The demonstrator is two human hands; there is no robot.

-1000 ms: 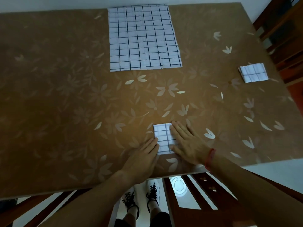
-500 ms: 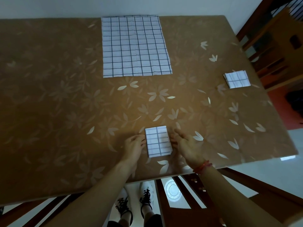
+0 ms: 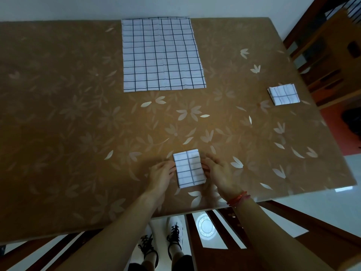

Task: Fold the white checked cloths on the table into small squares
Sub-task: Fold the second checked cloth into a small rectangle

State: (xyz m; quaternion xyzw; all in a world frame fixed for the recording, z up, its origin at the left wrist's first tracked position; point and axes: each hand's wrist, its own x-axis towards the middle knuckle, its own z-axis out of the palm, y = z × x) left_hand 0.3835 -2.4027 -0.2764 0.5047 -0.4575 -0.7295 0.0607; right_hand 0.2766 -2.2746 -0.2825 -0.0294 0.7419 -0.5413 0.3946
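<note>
Where the worktop (image 3: 58, 114) meets its near edge at lower centre of the frame, a folded cloth (image 3: 189, 168) lies flat, white with a dark check. It is a small upright rectangle, slightly skewed, with layered edges showing at its lower right corner.

The left hand (image 3: 161, 176) lies on the worktop just left of this cloth, fingers bent, their tips touching the cloth's left edge. The right hand (image 3: 219, 174) lies just right of it, fingers reaching to the right edge. The hands are apart, with the cloth between them. Whether either hand grips the edge or only touches it cannot be told. A red band (image 3: 237, 198) circles the right wrist.

An open cloth (image 3: 162, 53) is spread flat at upper centre, its far edge at the worktop's far edge, well apart from the hands. Faint creases run across it.

A side cloth (image 3: 284, 94), folded to a small square, lies at the right of the frame near the worktop's right edge, well apart from both other cloths.

The worktop is brown with a pale flower pattern and a glossy surface.

Wooden furniture (image 3: 328, 55) stands beyond the worktop at upper right. Below the near edge, at bottom centre, the person's laced shoes (image 3: 162, 243) stand on a pale floor.
</note>
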